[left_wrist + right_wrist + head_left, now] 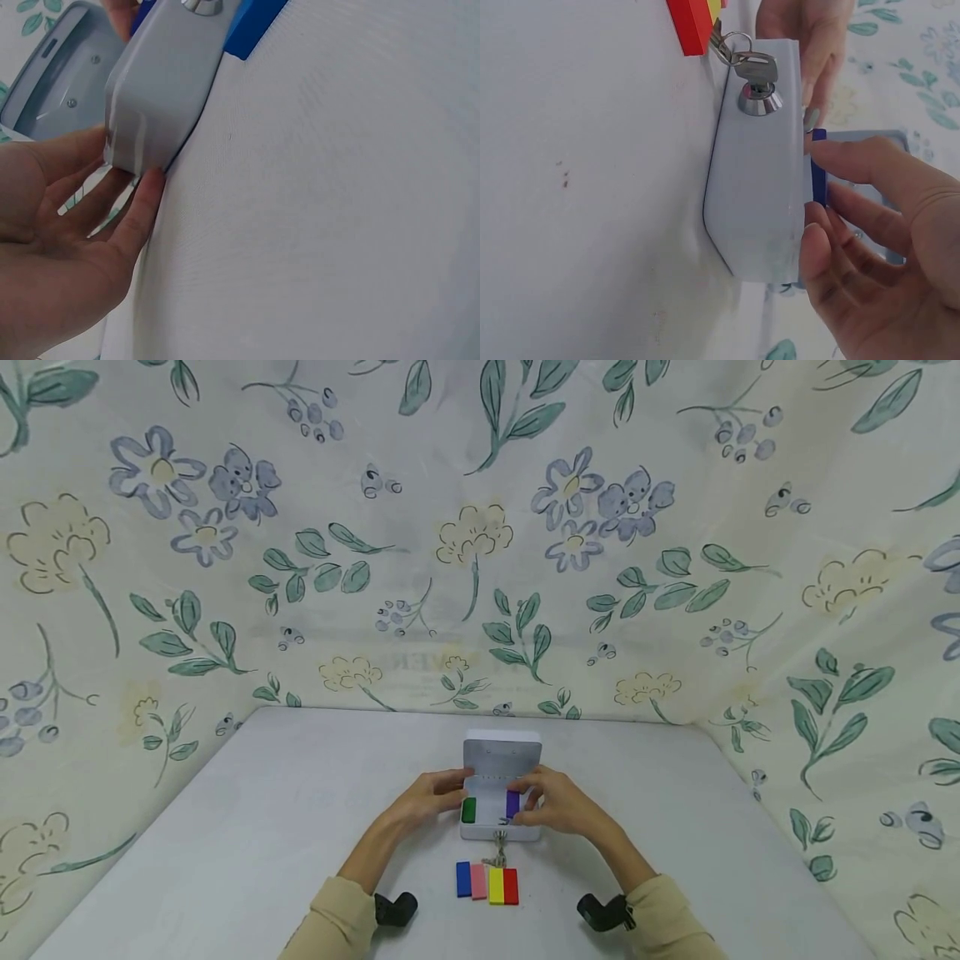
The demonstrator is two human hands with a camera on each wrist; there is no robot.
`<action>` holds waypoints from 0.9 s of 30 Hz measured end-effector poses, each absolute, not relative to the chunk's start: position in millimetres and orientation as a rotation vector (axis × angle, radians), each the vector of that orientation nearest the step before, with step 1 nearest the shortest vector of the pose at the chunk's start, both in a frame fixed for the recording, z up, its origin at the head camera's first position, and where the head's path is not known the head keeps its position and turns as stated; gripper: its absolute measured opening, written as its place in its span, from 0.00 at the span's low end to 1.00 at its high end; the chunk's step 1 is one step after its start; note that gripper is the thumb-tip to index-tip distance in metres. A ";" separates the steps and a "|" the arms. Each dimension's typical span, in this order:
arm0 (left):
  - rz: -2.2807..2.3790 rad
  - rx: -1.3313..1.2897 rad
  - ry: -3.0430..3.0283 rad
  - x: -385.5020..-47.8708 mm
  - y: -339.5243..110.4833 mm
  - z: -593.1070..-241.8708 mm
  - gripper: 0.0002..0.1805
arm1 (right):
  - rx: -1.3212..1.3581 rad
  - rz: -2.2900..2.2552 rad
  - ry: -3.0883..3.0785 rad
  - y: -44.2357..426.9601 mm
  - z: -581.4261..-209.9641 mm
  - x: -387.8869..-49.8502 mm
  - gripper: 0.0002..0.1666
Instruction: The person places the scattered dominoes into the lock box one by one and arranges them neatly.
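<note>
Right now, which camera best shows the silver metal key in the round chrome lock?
The right wrist view: the silver metal key shows large and clear in the round chrome lock. The head view shows it small and indistinct before the pale grey hinged box. The left wrist view catches part of the lock, no key.

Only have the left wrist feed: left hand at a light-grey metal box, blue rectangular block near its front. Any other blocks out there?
Observer: Yes. Head view shows a pink rectangular block, a yellow rectangular block and a red rectangular block in a row with the blue rectangular block.

Operator: Shiny round metal lock on the front: key in it?

Observer: Yes, the right wrist view shows a silver metal key in it.

Operator: Inside the box?

Observer: Head view: a green rectangular block at the left end, across from the purple rectangular block at the right hand.
</note>
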State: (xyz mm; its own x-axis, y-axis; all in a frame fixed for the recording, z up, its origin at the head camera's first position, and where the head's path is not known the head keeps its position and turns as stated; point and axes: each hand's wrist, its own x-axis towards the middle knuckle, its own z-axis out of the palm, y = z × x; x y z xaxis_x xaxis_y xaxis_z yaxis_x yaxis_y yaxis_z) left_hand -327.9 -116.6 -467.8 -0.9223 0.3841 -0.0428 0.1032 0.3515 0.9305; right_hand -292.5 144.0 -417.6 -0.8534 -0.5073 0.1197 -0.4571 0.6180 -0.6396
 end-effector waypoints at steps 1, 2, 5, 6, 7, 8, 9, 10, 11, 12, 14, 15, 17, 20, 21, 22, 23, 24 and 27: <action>1.600 0.428 2.358 -328.1 -116.4 -467.9 0.25 | -0.826 -1.064 2.755 143.5 -417.7 -292.9 0.24; 1.598 0.429 2.362 -328.3 -116.3 -468.2 0.25 | -0.829 -1.069 2.751 143.2 -417.8 -293.5 0.24; 1.591 0.428 2.369 -328.3 -116.1 -468.6 0.25 | -0.840 -1.082 2.742 141.8 -417.8 -295.4 0.23; 1.591 0.427 2.367 -328.3 -116.1 -468.7 0.25 | -0.837 -1.083 2.739 141.0 -417.6 -296.0 0.23; 1.593 0.428 2.363 -328.2 -116.1 -468.7 0.25 | -0.836 -1.084 2.739 140.4 -417.6 -296.8 0.23; 1.596 0.429 2.359 -328.1 -116.1 -468.4 0.25 | -0.830 -1.081 2.741 139.9 -417.5 -297.6 0.23; 1.597 0.434 2.355 -328.0 -116.1 -468.2 0.25 | -0.822 -1.078 2.743 139.1 -417.2 -298.1 0.23; 1.601 0.439 2.348 -327.9 -116.1 -467.9 0.25 | -0.814 -1.072 2.745 138.3 -416.9 -298.7 0.23; 1.604 0.443 2.341 -327.9 -116.1 -467.6 0.25 | -0.803 -1.073 2.742 137.4 -416.5 -299.0 0.23; 1.607 0.446 2.334 -327.9 -116.1 -467.5 0.25 | -0.794 -1.072 2.739 136.6 -416.3 -299.3 0.23; 1.610 0.446 2.326 -327.9 -116.0 -466.7 0.26 | -0.780 -1.072 2.732 135.2 -415.4 -299.8 0.24; 1.610 0.447 2.325 -327.7 -116.0 -466.5 0.26 | -0.773 -1.075 2.728 134.3 -414.8 -299.8 0.24; 1.608 0.438 2.322 -327.6 -116.1 -466.1 0.26 | -0.769 -1.075 2.726 133.1 -414.8 -300.2 0.23; 1.589 0.453 2.336 -327.1 -116.6 -466.1 0.26 | -0.769 -1.053 2.734 131.3 -416.3 -301.6 0.23; 1.583 0.455 2.341 -327.0 -116.7 -466.1 0.26 | -0.773 -1.045 2.733 130.6 -417.0 -302.3 0.23; 1.577 0.452 2.343 -327.0 -116.9 -466.1 0.26 | -0.777 -1.036 2.732 130.0 -417.6 -303.2 0.23; 1.573 0.456 2.345 -327.0 -117.0 -466.1 0.26 | -0.783 -1.029 2.730 129.2 -418.1 -304.0 0.24; 1.572 0.458 2.347 -327.0 -117.2 -466.0 0.26 | -0.789 -1.025 2.728 128.3 -418.7 -304.7 0.24; 1.585 0.458 2.333 -327.3 -117.2 -465.5 0.26 | -0.810 -1.017 2.722 126.2 -419.3 -307.2 0.24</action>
State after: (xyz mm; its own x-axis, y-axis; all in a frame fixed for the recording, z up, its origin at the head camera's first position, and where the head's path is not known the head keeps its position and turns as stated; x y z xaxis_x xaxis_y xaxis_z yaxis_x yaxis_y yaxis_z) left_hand -327.3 -117.2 -465.5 -0.9096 0.4120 -0.0546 0.1009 0.3464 0.9327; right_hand -307.2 126.2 -419.3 -0.8486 -0.5246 0.0677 -0.4404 0.6299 -0.6398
